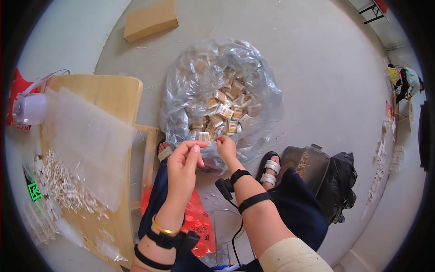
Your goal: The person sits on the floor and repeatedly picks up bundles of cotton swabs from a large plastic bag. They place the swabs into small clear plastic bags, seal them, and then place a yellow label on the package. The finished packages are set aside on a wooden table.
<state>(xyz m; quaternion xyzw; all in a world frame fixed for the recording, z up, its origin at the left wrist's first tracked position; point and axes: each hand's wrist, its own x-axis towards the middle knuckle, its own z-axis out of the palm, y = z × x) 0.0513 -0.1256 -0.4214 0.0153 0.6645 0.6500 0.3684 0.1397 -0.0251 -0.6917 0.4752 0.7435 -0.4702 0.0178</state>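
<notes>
My left hand point(183, 163) is over the near rim of a large clear plastic bag point(179, 97), its fingers stretched toward the right with nothing plainly between them. Just beyond its fingertips is a small packet of cotton swabs point(204, 136); whether they touch cannot be told. Close by on the right, my right hand point(227, 148) has its thumb and fingertips pinched together, and what they hold is too small to make out. Inside the bag lies a heap of small clear packets of cotton swabs point(224, 111), some with yellow and red labels.
Left, a wooden table point(108, 84) bears plastic sheets point(90, 136) and loose swabs point(68, 181). A cardboard box point(152, 20) lies on the floor beyond. A dark bin point(306, 165) and black bag point(342, 186) are right of my foot; a red bag point(197, 222) lies below my arms.
</notes>
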